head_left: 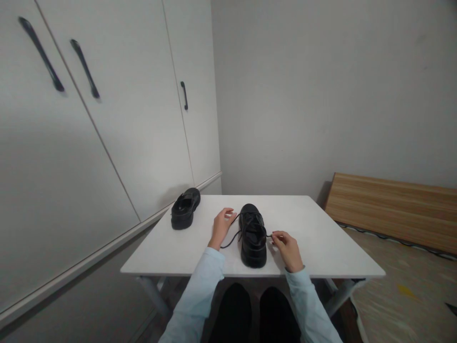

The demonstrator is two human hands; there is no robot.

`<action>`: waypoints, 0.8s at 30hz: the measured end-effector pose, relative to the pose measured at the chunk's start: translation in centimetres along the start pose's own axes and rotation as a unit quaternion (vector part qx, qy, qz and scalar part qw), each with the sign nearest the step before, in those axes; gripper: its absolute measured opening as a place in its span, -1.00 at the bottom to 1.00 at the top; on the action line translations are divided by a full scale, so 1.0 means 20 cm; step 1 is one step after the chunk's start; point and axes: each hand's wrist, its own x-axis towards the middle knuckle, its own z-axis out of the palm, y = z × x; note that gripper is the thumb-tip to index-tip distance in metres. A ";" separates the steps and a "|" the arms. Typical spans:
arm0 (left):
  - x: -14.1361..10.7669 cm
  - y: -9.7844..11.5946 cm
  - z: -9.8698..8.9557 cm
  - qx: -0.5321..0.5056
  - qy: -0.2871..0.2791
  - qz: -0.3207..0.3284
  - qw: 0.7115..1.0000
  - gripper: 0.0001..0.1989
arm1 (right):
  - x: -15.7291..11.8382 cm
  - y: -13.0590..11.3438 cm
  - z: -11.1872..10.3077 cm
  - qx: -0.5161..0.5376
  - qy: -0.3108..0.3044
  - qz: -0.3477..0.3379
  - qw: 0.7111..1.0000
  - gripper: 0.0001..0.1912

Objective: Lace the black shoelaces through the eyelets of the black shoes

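Note:
A black lace-up shoe [253, 252] stands upright on the white table, its toe pointing away from me and its heel near the front edge. To its left, my left hand [223, 225] pinches a black shoelace [233, 220] that runs from the upper part of the shoe. A loop of lace also hangs on that side and trails past my left wrist. On the other side, my right hand [286, 247] grips a short stretch of lace close to the shoe's opening, between thumb and fingers. The second black shoe [183, 220] rests at the table's far left, apart from both hands.
The white table [296, 214] sits against a grey wall and beside white cupboards [143, 119] with black handles on the left. A wooden board [392, 207] leans on the wall at the right. My knees [233, 309] are under the table's front edge.

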 end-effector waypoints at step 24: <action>-0.13 0.15 -0.05 0.327 -0.214 0.073 0.918 -0.93 | 0.03 -0.13 0.02 -0.147 -0.070 -0.110 0.981 -0.72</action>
